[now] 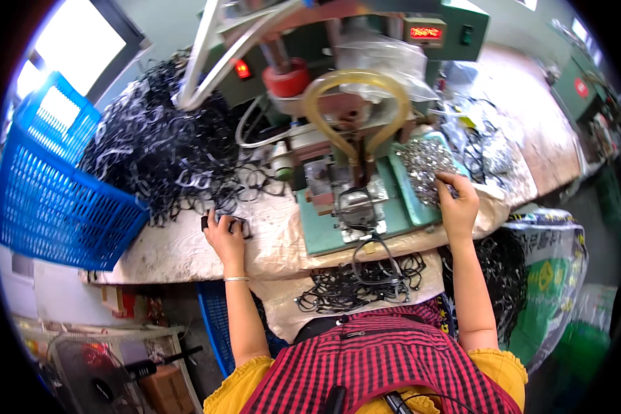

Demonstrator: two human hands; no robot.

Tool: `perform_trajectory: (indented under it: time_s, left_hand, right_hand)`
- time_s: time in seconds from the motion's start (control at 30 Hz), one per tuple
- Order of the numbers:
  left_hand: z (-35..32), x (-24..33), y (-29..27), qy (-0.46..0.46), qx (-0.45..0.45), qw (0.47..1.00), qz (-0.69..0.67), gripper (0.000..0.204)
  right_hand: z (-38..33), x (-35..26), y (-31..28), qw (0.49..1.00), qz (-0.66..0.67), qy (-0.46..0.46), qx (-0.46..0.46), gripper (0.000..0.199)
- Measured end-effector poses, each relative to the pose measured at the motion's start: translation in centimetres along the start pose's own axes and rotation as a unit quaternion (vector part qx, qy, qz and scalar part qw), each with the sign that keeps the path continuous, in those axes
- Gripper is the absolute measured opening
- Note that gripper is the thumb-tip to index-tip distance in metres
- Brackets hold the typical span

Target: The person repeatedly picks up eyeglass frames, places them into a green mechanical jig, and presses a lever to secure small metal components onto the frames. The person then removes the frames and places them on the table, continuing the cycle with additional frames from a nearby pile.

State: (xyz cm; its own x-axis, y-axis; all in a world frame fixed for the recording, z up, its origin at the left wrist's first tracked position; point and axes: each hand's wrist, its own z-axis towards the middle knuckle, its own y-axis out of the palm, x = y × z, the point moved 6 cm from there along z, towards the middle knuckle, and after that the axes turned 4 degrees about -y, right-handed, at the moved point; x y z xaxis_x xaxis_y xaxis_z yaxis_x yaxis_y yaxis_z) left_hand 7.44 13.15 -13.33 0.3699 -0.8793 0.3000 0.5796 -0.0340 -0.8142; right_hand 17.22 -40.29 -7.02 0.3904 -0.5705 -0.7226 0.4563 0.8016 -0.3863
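Note:
My left hand (pixel 225 237) is on the table's front left, its fingers closed round a thin black piece that looks like an eyeglass frame (pixel 245 226). On the right, my right hand (pixel 459 204) pinches at the edge of a heap of small shiny metal parts (pixel 422 163); what is between its fingertips is too small to make out. The heap lies in a green tray (pixel 401 194) beside the press machine (pixel 357 131). Under the press head sits a dark frame (pixel 357 209), and another frame (pixel 377 263) hangs at the table's front edge.
A large tangle of black frames (pixel 162 138) covers the back left, next to a tilted blue basket (pixel 62 200). More black frames (pixel 345 286) lie on cloth over my lap. Plastic bags (pixel 483 148) are right of the tray; a sack (pixel 548 276) stands below the table.

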Motion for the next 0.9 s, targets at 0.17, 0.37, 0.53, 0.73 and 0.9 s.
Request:
perform_trajectory:
  time_s: [0.17,0.37,0.53,0.73,0.9]
  left_hand:
    - [1.0,6.4,-1.6,0.099,-0.026,0.995,-0.017,0.012]
    - [2.6,10.2,-7.0,0.015,0.068,0.932,-0.356,0.023]
    - [1.7,11.3,-2.9,-0.141,-0.050,0.818,-0.555,0.022]
    - [-1.3,11.6,-1.7,-0.174,-0.065,0.734,-0.653,0.016]
    - [0.2,17.2,-9.0,-0.036,-0.034,0.709,-0.703,0.012]
  right_hand:
    - [-1.9,0.9,-4.4,0.997,-0.067,0.006,0.038,0.012]
    - [-1.4,-4.3,-2.7,0.999,0.049,0.012,-0.021,0.014]
    - [2.2,-12.1,2.9,0.973,0.197,-0.106,-0.064,0.014]
    - [0.7,-11.6,6.3,0.947,0.311,0.019,-0.072,0.035]
    - [0.7,-12.2,6.6,0.913,0.383,0.089,-0.110,0.039]
